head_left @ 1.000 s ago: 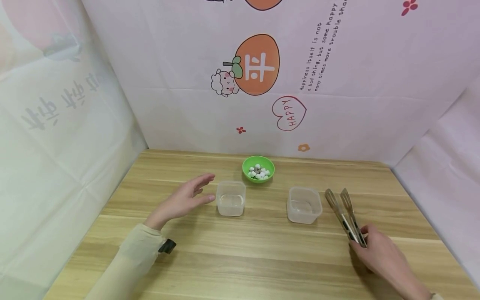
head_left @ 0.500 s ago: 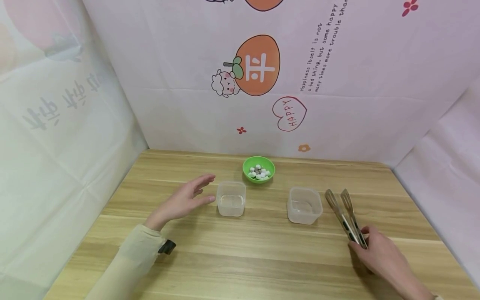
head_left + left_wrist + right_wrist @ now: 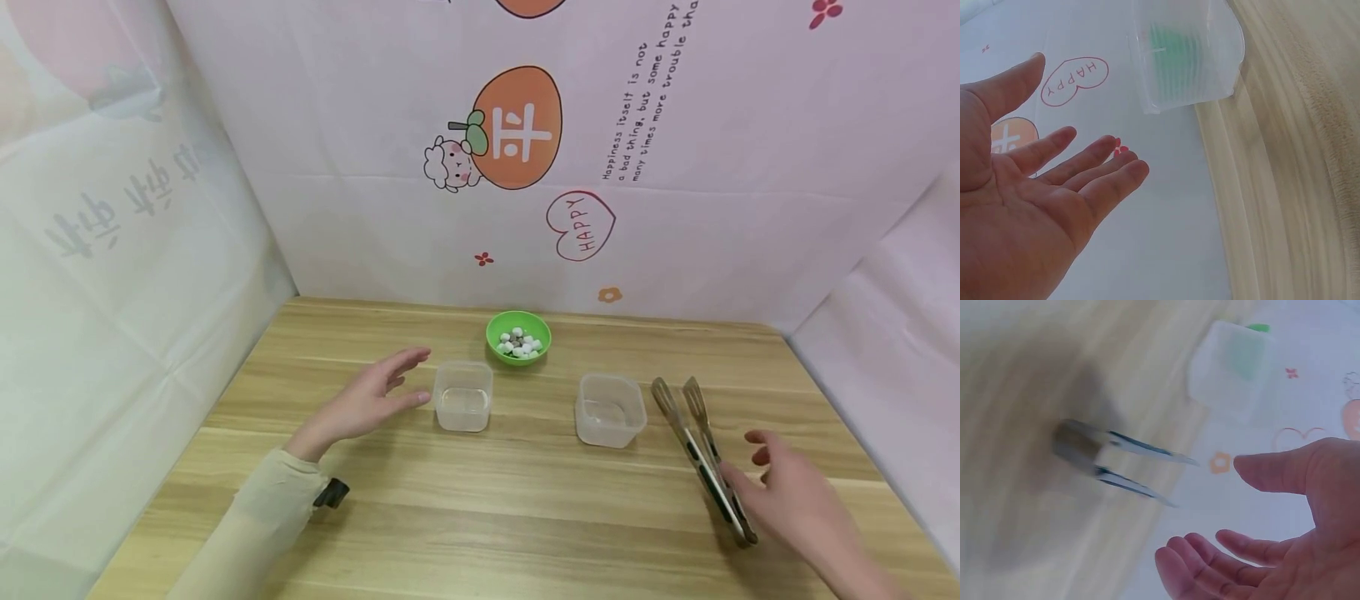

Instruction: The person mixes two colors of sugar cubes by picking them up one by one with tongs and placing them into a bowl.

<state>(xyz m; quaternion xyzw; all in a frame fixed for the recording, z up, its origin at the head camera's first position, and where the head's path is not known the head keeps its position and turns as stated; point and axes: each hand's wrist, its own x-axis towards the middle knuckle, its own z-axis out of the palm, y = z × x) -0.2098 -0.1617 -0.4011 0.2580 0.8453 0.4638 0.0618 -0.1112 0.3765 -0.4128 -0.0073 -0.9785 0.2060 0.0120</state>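
My left hand (image 3: 367, 404) is held with relaxed fingers beside a clear square plastic container (image 3: 463, 419), its fingertips close to the left wall. In the left wrist view this hand (image 3: 1035, 194) has nothing in it. Metal kitchen tongs (image 3: 705, 467) with black grip strips lie on the table at the right, their two arms spread apart and pointing away. Just right of the tongs is my right hand (image 3: 802, 496), its thumb overlapping them in the head view. The right wrist view shows the thumb and fingers apart, with the tongs (image 3: 1079, 449) beyond them.
A second clear container (image 3: 609, 433) stands left of the tongs. Behind the two containers is a green bowl (image 3: 491, 340) with small white pieces and some brownish ones. A printed white cloth (image 3: 360, 242) hangs behind the wooden table (image 3: 480, 525), with more cloth at both sides.
My right hand has let go of the tongs and moved slightly up and to the right, its fingers opening. The tongs stay on the table. The left hand has not moved.
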